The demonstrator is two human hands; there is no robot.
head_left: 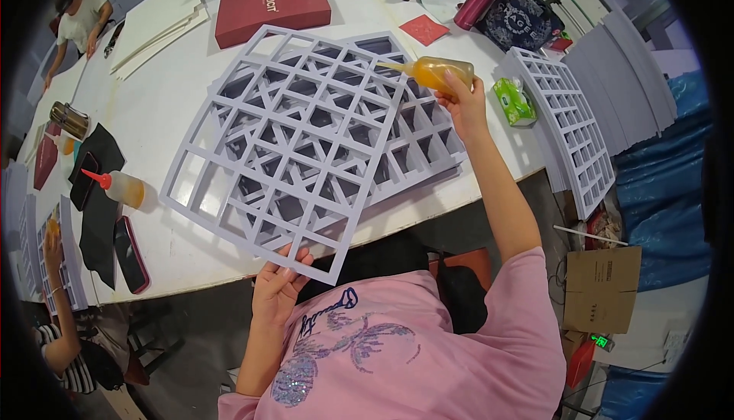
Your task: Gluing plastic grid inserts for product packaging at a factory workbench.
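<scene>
My left hand (277,290) pinches the near edge of a pale grey lattice panel (325,271) between thumb and fingers. The panel lies at a slant over several similar lattice pieces (417,178) stacked on the table. In my right hand (463,103) is a squeeze bottle (437,74) of amber liquid, probably glue, tipped on its side. Its thin nozzle points left, over the panel's upper right edge. Whether the tip touches the panel I cannot tell. The fingers of my right hand wrap round the bottle's base.
On the white table (191,267) stand a dark red box (274,12), a red-capped bottle (122,188), a phone (131,255), a green tissue pack (514,102) and a pink flask (479,1). More lattice panels (566,122) lean at the right. Two other people work at the left.
</scene>
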